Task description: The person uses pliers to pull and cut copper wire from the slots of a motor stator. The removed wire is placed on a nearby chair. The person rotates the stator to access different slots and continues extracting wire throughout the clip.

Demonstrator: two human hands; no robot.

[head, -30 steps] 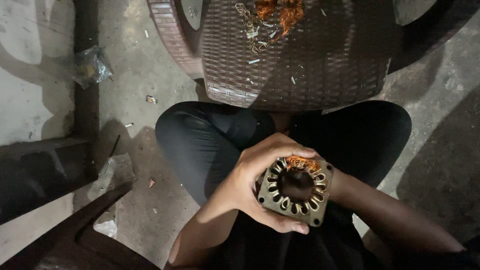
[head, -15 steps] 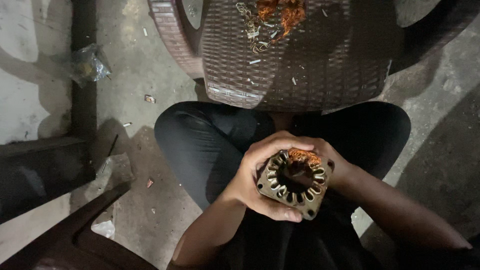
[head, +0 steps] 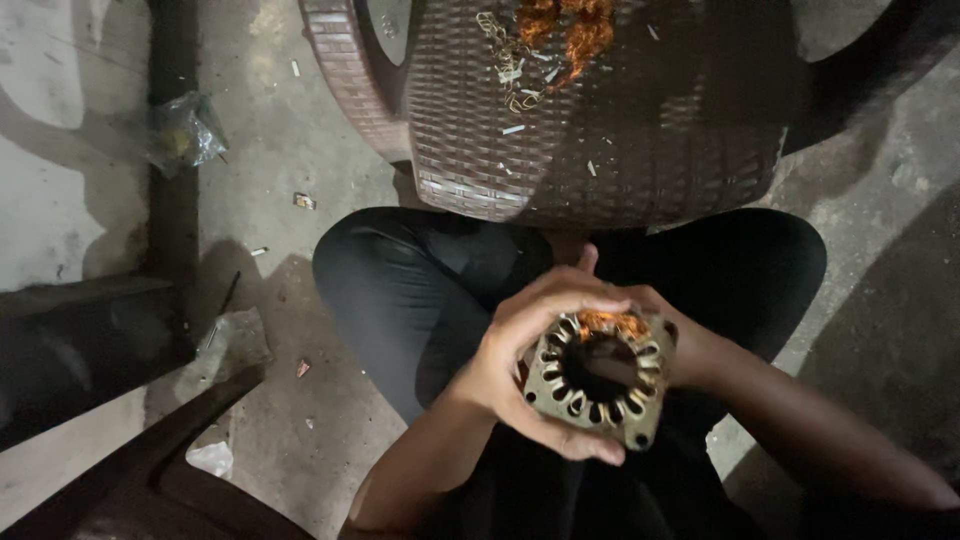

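Note:
A square metal motor stator [head: 598, 383] with a round slotted bore rests above my lap, a tuft of copper winding showing at its upper edge. My left hand [head: 520, 365] wraps its left side, fingers curling over the top and under the bottom edge. Mostly hidden behind the stator's right side, my right hand [head: 680, 345] grips that edge. Both hands hold it over my dark trousers [head: 420, 290].
A brown woven plastic stool [head: 600, 130] stands just beyond my knees, with a pile of pulled copper wire [head: 565, 30] and scraps on its seat. A crumpled plastic bag [head: 185, 130] lies on the concrete floor at left. Part of a dark chair [head: 150, 470] fills the lower left.
The stator and both hands have shifted slightly up and left, and the stator has turned a little in my grip.

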